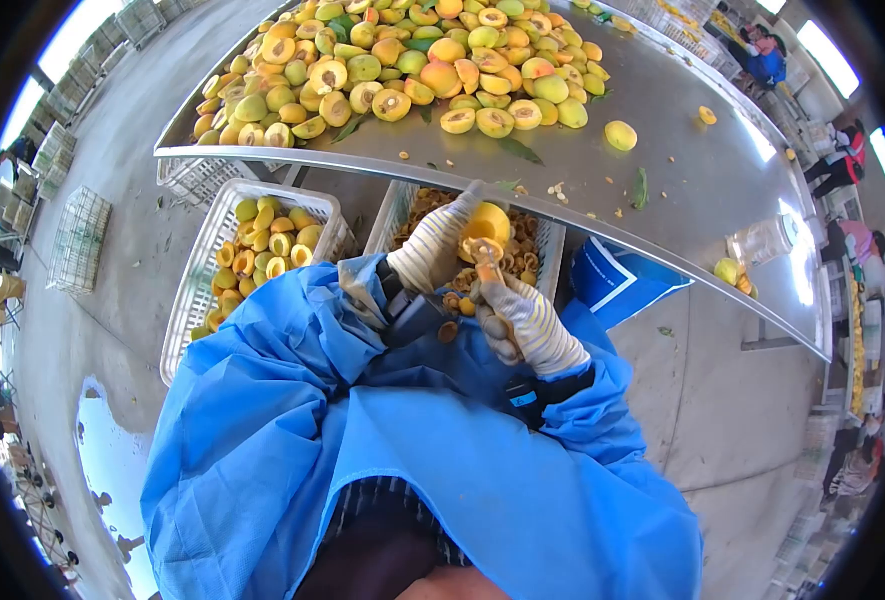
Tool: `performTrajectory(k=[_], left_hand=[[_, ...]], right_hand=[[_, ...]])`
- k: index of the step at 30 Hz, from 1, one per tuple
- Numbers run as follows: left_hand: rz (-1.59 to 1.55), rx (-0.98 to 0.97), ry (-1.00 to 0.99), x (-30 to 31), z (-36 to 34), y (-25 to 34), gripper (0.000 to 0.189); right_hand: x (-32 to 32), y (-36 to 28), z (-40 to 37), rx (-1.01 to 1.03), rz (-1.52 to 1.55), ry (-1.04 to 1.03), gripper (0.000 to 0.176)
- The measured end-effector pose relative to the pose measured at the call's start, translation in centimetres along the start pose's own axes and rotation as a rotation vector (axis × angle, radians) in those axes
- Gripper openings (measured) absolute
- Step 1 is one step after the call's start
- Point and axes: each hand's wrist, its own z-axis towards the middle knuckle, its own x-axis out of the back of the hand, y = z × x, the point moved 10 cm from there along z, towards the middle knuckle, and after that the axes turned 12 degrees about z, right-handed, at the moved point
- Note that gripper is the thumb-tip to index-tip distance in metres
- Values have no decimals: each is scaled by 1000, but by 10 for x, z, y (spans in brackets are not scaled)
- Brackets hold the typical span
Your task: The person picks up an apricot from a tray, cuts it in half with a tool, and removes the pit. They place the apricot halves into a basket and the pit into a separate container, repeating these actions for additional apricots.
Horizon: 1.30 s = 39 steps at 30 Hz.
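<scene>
My left hand (436, 240), in a striped glove, is closed around a yellow peach half (489, 224) in front of the table edge. From the right, my right hand (525, 322), gloved too, grips a small tool (486, 262) whose tip meets the fruit's cut face. Below both hands is a crate (389, 216) holding brown pits and scraps. Farther left, a white crate (181, 290) contains cut peach halves. Many halved peaches (392, 104) are heaped on the metal table (582, 170). The fingertips of my right hand are partly blurred.
A blue bucket (602, 280) stands under the table edge, right of the pit crate. On the table's right lie a clear plastic container (762, 240) and fruit pieces (732, 274). Several people work at the far right, and stacked crates (79, 240) stand at left.
</scene>
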Motion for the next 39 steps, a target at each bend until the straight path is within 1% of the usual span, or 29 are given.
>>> performTrajectory(k=[1, 2, 3, 4, 5, 6, 7, 8, 9, 11, 12, 13, 14, 15, 17, 18, 19, 20, 21, 24, 26, 29, 30, 31, 33, 34, 37, 38, 39], left_hand=[[-119, 39, 87, 16, 2, -8, 54], [-210, 52, 230, 42, 5, -12, 46], [-150, -123, 297, 47, -10, 18, 43], [-36, -173, 269, 64, -10, 33, 41], [81, -218, 242, 84, -13, 48, 38], [166, -309, 276, 94, -24, 71, 39], [250, -400, 311, 101, -39, 95, 39], [483, -411, 408, 114, -55, 110, 40], [715, -419, 502, 126, -72, 125, 42], [1522, -201, 697, 154, -93, 146, 34], [1692, -270, 735, 160, -100, 153, 25], [1801, -475, 751, 152, -104, 160, 27], [1778, -469, 706, 157, -90, 159, 27], [1706, -428, 653, 158, -73, 158, 29], [1490, -517, 509, 133, -37, 159, 31], [1473, -511, 445, 134, -4, 156, 32], [1463, -498, 397, 140, 30, 150, 32], [1457, -476, 359, 143, 59, 144, 32], [1660, -570, 396, 131, 81, 150, 35], [1770, -34, 390, 114, 133, 143, 52], [1923, 308, 374, 114, 161, 124, 62], [1869, 252, 307, 112, 189, 109, 71], [1937, 127, 359, 132, 218, 100, 70], [1950, 44, 322, 117, 210, 98, 71], [1974, -121, 249, 75, 182, 101, 72], [1832, -175, 216, 84, 191, 94, 65], [1568, -200, 297, 86, 181, 99, 56], [1334, -110, 357, 94, 179, 95, 49], [1114, -136, 311, 96, 174, 89, 45]], right_hand=[[0, -2, -1, 22, -11, 13, 32], [0, -3, -2, 40, -20, 24, 31], [3, -5, -1, 63, -24, 39, 31], [20, -6, 3, 59, -128, 95, 35], [30, -17, 7, 179, -388, 132, 39], [37, -24, 10, 298, -646, 167, 44], [39, -29, 13, 453, -992, 180, 50], [42, -32, 13, 621, -1337, 254, 57], [38, -31, 12, 515, -1344, 252, 55], [21, -37, 3, 314, -1349, 271, 51], [18, -36, 4, 441, -1410, 234, 56], [22, -32, 7, 403, -1445, 227, 58], [27, -29, 10, 365, -1481, 219, 63], [32, -26, 14, 440, -1448, 212, 65], [38, -22, 21, 181, -1438, 285, 70], [43, -18, 25, 62, -1409, 322, 74], [43, -21, 23, 48, -1465, 335, 76], [43, -25, 20, 195, -1482, 356, 69], [43, -27, 18, 341, -1498, 368, 63], [49, -27, 16, 365, -1479, 363, 51], [66, -6, 35, 252, -1383, 284, 46], [87, 12, 55, 74, -1208, 307, 49], [68, -2, 37, 37, -1172, 320, 48], [59, -9, 25, 0, -1136, 332, 48], [44, -19, 21, 129, -1303, 268, 36], [36, -22, 20, 197, -1385, 234, 34], [41, -14, 39, 439, -1392, 144, 36], [35, -17, 36, 503, -1369, 141, 37], [23, -34, 17, 544, -1302, 167, 39]])
